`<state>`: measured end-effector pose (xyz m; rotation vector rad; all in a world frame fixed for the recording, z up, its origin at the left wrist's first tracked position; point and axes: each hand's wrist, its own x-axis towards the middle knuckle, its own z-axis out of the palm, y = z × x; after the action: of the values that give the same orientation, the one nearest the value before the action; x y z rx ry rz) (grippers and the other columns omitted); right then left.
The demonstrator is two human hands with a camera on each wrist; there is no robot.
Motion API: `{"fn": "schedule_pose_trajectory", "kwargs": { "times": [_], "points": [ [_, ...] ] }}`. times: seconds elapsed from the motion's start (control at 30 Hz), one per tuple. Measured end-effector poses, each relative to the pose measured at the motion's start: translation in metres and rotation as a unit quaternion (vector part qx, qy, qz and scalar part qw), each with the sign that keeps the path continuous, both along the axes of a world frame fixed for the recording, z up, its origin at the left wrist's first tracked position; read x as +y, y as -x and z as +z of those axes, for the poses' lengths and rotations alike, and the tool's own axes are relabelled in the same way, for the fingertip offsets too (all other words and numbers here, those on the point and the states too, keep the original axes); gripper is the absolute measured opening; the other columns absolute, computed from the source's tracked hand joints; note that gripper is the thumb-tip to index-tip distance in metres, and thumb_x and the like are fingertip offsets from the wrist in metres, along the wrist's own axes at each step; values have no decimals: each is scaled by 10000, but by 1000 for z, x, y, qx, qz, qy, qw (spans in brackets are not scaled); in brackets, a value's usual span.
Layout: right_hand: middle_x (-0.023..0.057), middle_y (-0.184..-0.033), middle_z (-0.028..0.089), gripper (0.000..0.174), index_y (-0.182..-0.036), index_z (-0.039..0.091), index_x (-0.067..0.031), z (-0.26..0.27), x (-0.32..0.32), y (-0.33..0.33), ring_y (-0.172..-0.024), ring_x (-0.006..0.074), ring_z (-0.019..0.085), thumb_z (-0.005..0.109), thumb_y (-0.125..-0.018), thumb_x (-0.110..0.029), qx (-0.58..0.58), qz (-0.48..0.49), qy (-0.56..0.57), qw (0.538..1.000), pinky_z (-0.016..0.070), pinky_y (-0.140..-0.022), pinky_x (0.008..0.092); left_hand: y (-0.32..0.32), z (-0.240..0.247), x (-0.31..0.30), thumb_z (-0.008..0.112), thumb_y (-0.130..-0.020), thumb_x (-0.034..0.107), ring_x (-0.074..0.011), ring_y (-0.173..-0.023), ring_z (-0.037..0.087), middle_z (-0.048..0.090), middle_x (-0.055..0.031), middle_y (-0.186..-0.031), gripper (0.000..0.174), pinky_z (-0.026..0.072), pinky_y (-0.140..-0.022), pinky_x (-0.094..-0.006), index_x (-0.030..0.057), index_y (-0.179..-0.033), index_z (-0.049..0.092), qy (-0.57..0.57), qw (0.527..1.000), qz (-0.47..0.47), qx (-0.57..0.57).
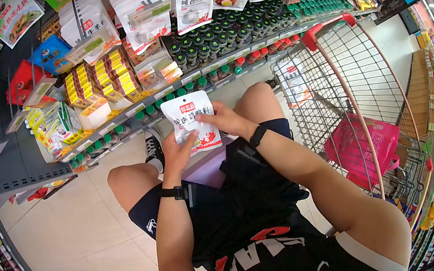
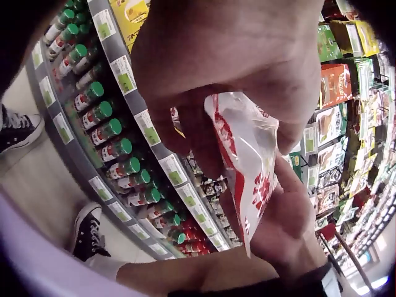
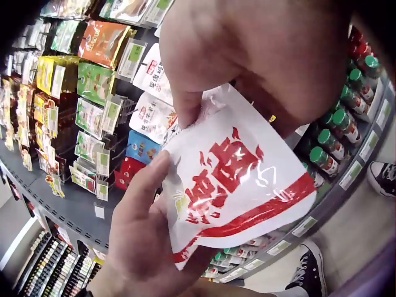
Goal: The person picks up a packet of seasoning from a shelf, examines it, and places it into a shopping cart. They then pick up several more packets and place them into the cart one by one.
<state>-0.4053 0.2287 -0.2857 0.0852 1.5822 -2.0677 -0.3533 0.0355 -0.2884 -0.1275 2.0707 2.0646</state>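
Observation:
Both hands hold a white seasoning packet [image 1: 189,118] in front of the seated person's lap, beside a shelf. Its printed front, with a red label and dark characters, faces up in the head view. The left hand [image 1: 178,152] pinches the lower left edge, thumb on the front. On the packet's right side, the right hand [image 1: 230,118] grips with its thumb over the printing. Large red characters and a red band show on the packet [image 3: 241,179] in the right wrist view. Seen from the left wrist, the packet [image 2: 250,161] is nearly edge-on between the hands.
A wire shopping cart [image 1: 354,78] stands at the right, with a pink bag [image 1: 365,145] and a white packet [image 1: 294,82] inside. Ahead, shelves carry hanging packets [image 1: 142,16], yellow boxes [image 1: 99,80] and several rows of green-capped jars [image 2: 111,129]. Pale floor tiles [image 1: 72,228] lie at the left.

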Motion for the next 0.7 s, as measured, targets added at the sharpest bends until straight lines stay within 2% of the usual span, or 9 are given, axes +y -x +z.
{"fn": "schedule_pose_trajectory", "kwargs": {
  "times": [0.13,0.37,0.47,0.57,0.6,0.7],
  "points": [
    [83,-1022,720,247,-1131,664,16,-2,-2,-1,-854,126,676,695,-926,-119,-3,12,-2,1000,566,-750,295,1,7,4,739,-891,135,-116,-868,662,727,-74,-985,246,530,-768,-285,-13,-1077,675,-76,996,55,-10],
    [105,-1071,708,328,-1176,642,20,10,-7,-1,-898,138,668,708,-923,-178,-7,33,-54,998,560,-786,303,4,-2,-1,732,-897,113,-100,-858,651,730,-77,-969,213,521,-757,-275,-14,-1059,676,-68,994,90,-9],
    [116,-1119,694,428,-1230,616,22,-1,-5,1,-972,158,653,732,-907,-233,-7,91,-36,995,536,-867,318,4,-2,-2,729,-903,119,-98,-860,649,731,-78,-977,212,518,-764,-275,-13,-1061,676,-66,991,114,-4],
    [121,-1149,685,514,-1267,595,24,-1,-2,-1,-1033,175,635,757,-884,-280,42,183,-72,980,500,-938,328,5,-1,-3,731,-908,133,-100,-865,647,730,-78,-992,218,515,-773,-273,-10,-1063,675,-79,987,139,-9],
    [122,-1169,682,562,-1284,589,19,1,-1,-1,-1053,180,625,774,-866,-308,32,199,-79,976,480,-963,329,5,-1,-4,731,-910,138,-102,-867,647,729,-77,-996,221,514,-777,-273,-9,-1065,674,-81,986,145,-11],
    [127,-1185,677,552,-1285,592,14,-2,-1,0,-1060,177,620,769,-870,-303,36,206,-91,974,477,-966,334,5,-2,-4,733,-915,165,-107,-874,646,725,-73,-1007,243,514,-781,-274,-4,-1079,671,-96,981,166,-10]
  ]
}}
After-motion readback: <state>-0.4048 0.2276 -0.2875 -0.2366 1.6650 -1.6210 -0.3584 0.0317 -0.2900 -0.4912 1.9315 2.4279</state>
